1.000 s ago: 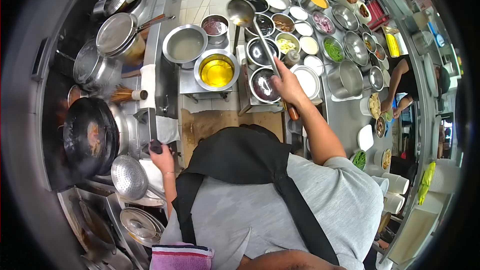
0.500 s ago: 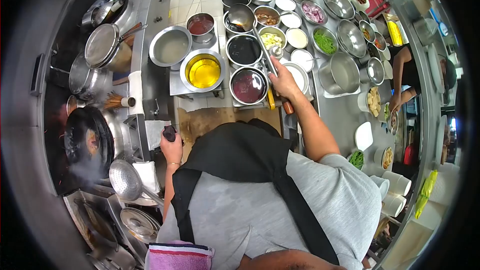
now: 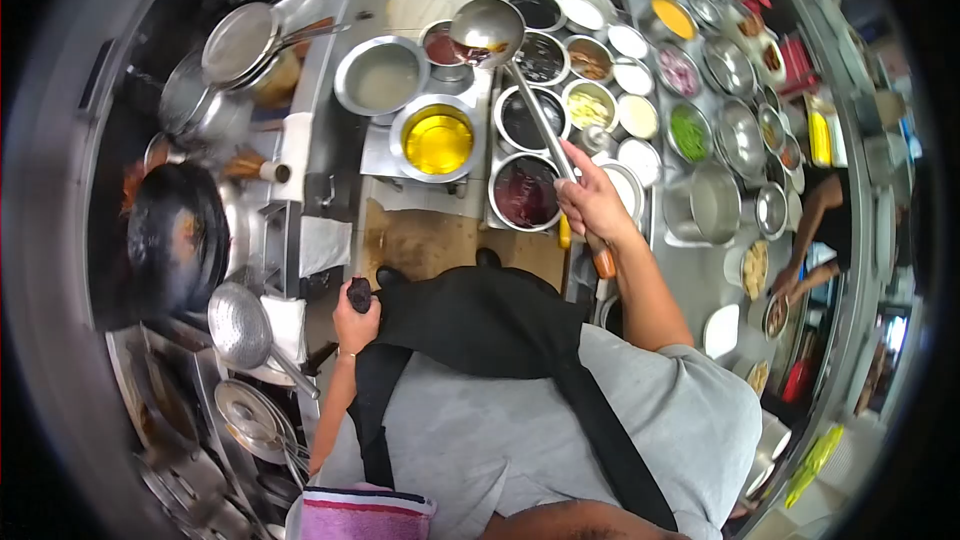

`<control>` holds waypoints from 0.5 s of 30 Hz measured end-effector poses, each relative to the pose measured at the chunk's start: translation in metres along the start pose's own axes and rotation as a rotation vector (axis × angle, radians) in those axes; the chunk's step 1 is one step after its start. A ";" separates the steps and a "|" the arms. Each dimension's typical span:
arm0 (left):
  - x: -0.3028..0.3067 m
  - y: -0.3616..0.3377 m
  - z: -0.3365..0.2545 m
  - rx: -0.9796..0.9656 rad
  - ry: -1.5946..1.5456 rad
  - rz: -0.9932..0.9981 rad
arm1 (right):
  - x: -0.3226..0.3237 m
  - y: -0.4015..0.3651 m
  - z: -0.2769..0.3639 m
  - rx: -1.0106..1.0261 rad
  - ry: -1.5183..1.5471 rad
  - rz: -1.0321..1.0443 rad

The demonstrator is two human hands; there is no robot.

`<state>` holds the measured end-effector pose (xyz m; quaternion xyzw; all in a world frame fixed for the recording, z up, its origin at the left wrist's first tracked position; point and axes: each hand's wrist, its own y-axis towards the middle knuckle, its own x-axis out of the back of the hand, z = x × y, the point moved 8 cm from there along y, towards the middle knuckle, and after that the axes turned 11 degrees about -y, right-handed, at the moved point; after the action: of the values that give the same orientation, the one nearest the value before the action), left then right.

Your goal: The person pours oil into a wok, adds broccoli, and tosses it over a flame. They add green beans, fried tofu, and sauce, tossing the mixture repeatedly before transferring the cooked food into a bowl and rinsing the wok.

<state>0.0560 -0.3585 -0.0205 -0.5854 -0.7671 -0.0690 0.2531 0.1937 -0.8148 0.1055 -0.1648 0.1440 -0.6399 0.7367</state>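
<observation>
My right hand (image 3: 592,202) is wrapped round the metal shaft of a long ladle (image 3: 540,112), above its wooden end. The ladle's bowl (image 3: 487,25) holds a little dark sauce and overlaps the pot of red sauce (image 3: 440,45) and the pots of dark liquid beside it. Below the shaft is a pot of dark red liquid (image 3: 525,192), with another pot of dark liquid (image 3: 530,118) behind it. My left hand (image 3: 355,320), near the stove side, is closed round a dark, lumpy thing (image 3: 360,292) whose kind I cannot tell.
A pot of yellow oil (image 3: 438,140) and a basin of cloudy liquid (image 3: 380,80) stand ahead. On the left are a black wok (image 3: 180,230) and a perforated skimmer (image 3: 240,325). Bowls of ingredients fill the right counter, where another person's arms (image 3: 815,230) reach in.
The ladle's bowl has moved left from over a dark sauce pot toward the red sauce pot. My left hand has drawn back from the stove edge, nearer my apron. The whole view has shifted.
</observation>
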 end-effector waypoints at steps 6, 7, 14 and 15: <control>0.071 0.005 0.018 0.070 -0.209 -0.247 | -0.192 0.031 0.061 0.119 -0.267 0.433; 0.088 0.006 0.005 0.015 -0.212 -0.276 | -0.233 0.038 0.068 0.150 -0.350 0.494; 0.193 0.000 0.070 -0.035 -0.337 -0.489 | -0.493 0.070 0.100 0.317 -0.654 0.841; 0.208 -0.005 0.079 0.009 -0.375 -0.528 | -0.519 0.076 0.096 0.276 -0.623 0.904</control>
<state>-0.0120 -0.1491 0.0103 -0.3675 -0.9261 -0.0197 0.0832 0.2305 -0.2855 0.1606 -0.1699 -0.1090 -0.1946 0.9599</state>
